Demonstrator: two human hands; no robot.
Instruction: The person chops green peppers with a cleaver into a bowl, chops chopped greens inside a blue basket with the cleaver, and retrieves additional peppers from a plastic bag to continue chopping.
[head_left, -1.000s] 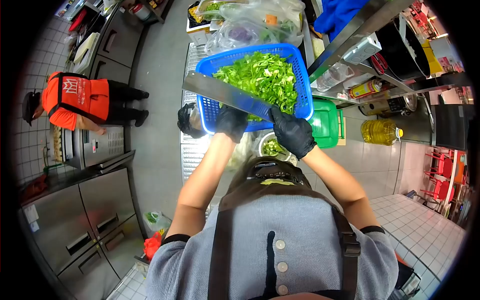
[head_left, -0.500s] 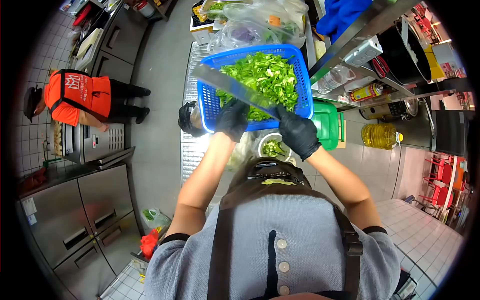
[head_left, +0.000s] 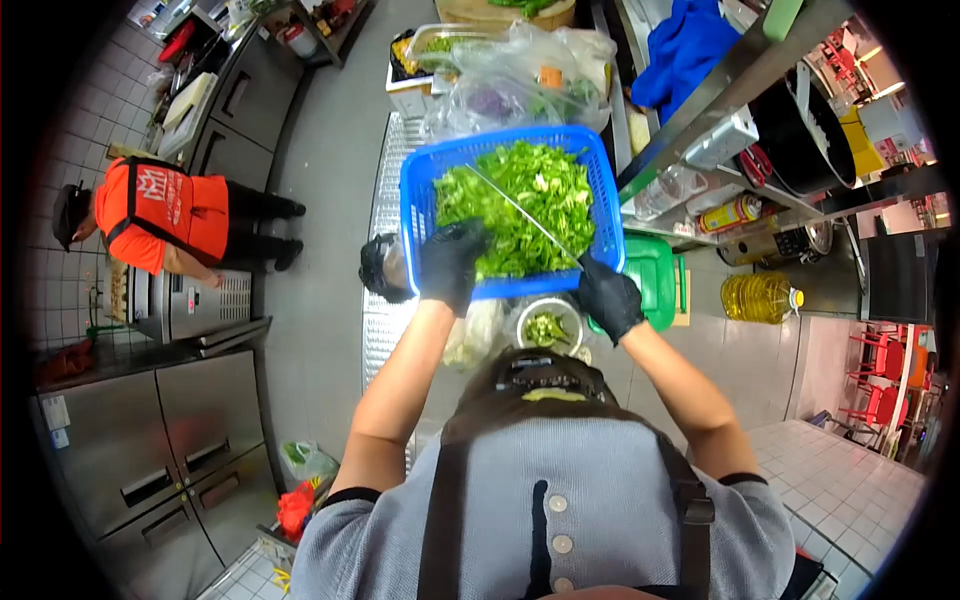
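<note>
Knife (head_left: 520,210) shows edge-on, handle hidden by right hand (head_left: 608,298).

A commercial kitchen: steel cabinets (head_left: 212,405) at lower left, a black pot (head_left: 776,125) at upper right, an oil jug (head_left: 755,298) at right, and cut greens (head_left: 555,190) in a basket (head_left: 416,195) at upper centre.

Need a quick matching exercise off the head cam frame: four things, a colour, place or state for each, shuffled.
Column 1
1. Knife
2. Basket
3. Left hand
4. Large bottle

Column 2
A. Yellow
B. Blue, with cut greens inside
C. Held in the right hand
D. Black-gloved

Pairs: 1-C, 2-B, 3-D, 4-A
</note>
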